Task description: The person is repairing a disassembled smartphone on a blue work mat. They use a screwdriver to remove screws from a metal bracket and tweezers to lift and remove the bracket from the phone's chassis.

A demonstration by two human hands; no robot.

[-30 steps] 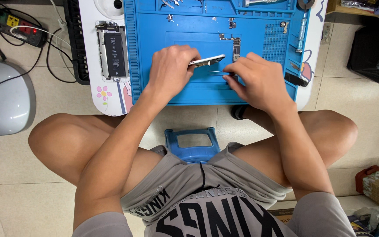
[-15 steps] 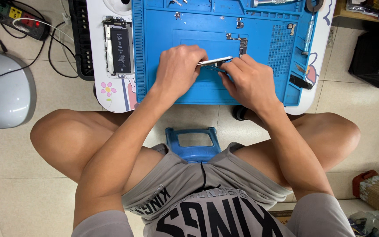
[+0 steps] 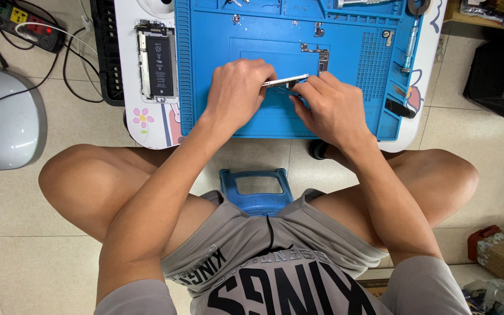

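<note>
My left hand [image 3: 237, 87] grips a thin silver phone part [image 3: 287, 80] on edge over the blue repair mat [image 3: 217, 46]. My right hand [image 3: 331, 108] meets it from the right, fingers pinched at the part's end; whether it holds a small tool is hidden. An opened phone body with a black battery [image 3: 157, 58] lies on the white table [image 3: 129, 105], left of the mat. A small metal component [image 3: 321, 58] rests on the mat just beyond my right hand.
Tools lie along the mat's right edge, including a slim screwdriver [image 3: 410, 44] and a black piece [image 3: 401, 108]. A power strip [image 3: 21, 23] with cables and a grey rounded object [image 3: 4, 116] are on the floor left. A black bag [image 3: 500, 81] sits right; a blue stool [image 3: 258, 189] is beneath me.
The view has shifted slightly, so the table sits lower and more to the right. Both hands stay together on the silver part with little movement.
</note>
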